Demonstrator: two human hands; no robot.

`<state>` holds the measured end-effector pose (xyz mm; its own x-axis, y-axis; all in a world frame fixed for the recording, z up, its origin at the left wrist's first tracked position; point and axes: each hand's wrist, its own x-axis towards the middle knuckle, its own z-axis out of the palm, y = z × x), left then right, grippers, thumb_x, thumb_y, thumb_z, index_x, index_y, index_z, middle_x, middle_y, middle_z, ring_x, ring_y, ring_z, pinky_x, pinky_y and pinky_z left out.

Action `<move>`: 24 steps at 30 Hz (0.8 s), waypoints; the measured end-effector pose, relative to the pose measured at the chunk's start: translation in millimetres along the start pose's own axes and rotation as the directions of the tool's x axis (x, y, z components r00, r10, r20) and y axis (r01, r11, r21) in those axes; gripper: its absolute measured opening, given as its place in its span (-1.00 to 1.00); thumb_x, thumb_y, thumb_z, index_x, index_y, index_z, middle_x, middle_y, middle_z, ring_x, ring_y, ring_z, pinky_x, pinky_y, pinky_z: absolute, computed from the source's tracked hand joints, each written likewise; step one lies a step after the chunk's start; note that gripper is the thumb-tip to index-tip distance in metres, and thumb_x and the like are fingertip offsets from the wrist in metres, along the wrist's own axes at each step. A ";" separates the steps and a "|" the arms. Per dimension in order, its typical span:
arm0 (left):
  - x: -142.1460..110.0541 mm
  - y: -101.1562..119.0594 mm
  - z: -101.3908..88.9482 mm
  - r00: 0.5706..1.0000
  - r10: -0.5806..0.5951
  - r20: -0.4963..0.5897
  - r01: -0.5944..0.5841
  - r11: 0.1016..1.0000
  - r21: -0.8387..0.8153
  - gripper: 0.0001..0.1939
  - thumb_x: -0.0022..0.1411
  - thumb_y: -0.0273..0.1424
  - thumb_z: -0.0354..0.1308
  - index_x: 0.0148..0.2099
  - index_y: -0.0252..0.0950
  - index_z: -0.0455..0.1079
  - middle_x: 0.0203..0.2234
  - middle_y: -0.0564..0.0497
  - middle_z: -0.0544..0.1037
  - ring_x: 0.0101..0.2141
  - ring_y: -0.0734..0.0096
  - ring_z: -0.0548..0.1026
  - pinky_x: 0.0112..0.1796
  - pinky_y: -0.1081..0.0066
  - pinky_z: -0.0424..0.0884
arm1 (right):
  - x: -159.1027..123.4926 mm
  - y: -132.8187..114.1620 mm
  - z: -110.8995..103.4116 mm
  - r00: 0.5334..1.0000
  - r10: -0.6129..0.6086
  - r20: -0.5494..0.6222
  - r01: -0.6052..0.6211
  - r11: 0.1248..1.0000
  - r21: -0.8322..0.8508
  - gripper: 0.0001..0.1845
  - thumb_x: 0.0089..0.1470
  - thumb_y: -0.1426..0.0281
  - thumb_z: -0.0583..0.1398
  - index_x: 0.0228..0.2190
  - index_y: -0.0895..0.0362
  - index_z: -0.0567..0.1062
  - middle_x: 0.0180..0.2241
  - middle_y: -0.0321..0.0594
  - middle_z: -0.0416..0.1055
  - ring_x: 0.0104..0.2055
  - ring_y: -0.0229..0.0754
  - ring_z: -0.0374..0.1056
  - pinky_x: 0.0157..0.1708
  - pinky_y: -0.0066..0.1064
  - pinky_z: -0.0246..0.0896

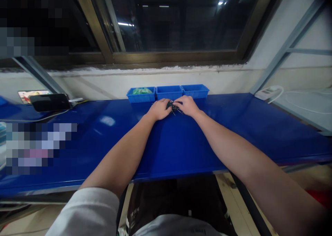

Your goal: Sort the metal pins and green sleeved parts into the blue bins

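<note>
My left hand (160,110) and my right hand (188,105) meet over the far middle of the blue table, just in front of the bins. Between them lies a small cluster of dark, thin pieces (174,108) with metallic-looking ends sticking out; their kind is too small to make out. The fingers of the left hand curl round the cluster's left side, thumb against a dark part. From the right, the thumb and fingers of the other hand close in on the same pieces. Part of the cluster is hidden under the fingers.
Three blue bins stand against the wall: the left bin (142,97) holds a green packet (141,90), beside the middle bin (166,88) and right bin (195,90). A phone (50,102) with a cable is at left, a white power strip (267,92) at right. The blue table (178,146) ends near my body.
</note>
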<state>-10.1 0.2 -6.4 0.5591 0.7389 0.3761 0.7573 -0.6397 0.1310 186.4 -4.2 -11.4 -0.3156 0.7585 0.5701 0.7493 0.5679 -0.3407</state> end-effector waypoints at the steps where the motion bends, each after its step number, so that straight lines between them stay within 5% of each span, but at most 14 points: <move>1: 0.5 0.2 -0.4 1.000 0.016 -0.024 -0.016 1.000 0.004 -0.55 0.36 -0.25 -0.02 0.18 -0.38 0.36 0.07 -0.24 0.51 0.03 0.10 0.51 0.07 0.16 0.39 | 0.1 -1.6 -0.6 1.000 0.010 -0.024 -0.009 0.999 0.036 -0.78 0.19 0.27 0.22 -0.27 0.03 0.68 -0.21 -0.19 0.63 -0.09 -0.03 0.49 0.03 -0.19 0.30; 10: 5.0 4.7 -5.5 0.990 0.103 -0.092 -0.098 0.993 0.065 -0.69 0.43 -0.37 -0.09 -0.05 -0.32 0.48 -0.14 -0.17 0.59 -0.07 0.17 0.52 -0.01 0.19 0.38 | 4.7 -6.7 1.0 0.965 0.259 -0.036 -0.214 0.862 0.460 -0.90 -0.01 0.40 0.34 -0.37 0.13 0.65 -0.33 -0.18 0.62 -0.25 -0.11 0.51 -0.11 -0.23 0.37; 24: 3.8 7.1 -6.5 0.995 0.030 -0.100 -0.018 0.993 0.120 -0.64 0.47 -0.34 -0.16 -0.08 -0.33 0.46 -0.18 -0.18 0.58 -0.10 0.14 0.51 -0.05 0.18 0.35 | 5.6 -8.7 -1.5 0.939 0.340 -0.042 -0.251 0.766 0.591 -0.89 -0.09 0.35 0.35 -0.49 0.14 0.57 -0.43 -0.19 0.57 -0.34 -0.15 0.45 -0.20 -0.23 0.37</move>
<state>-4.8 -2.9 1.9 0.5450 0.6944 0.4698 0.7822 -0.6229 0.0132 179.0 -5.4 -4.1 -0.0170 0.8922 0.4513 0.3091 0.4340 -0.8462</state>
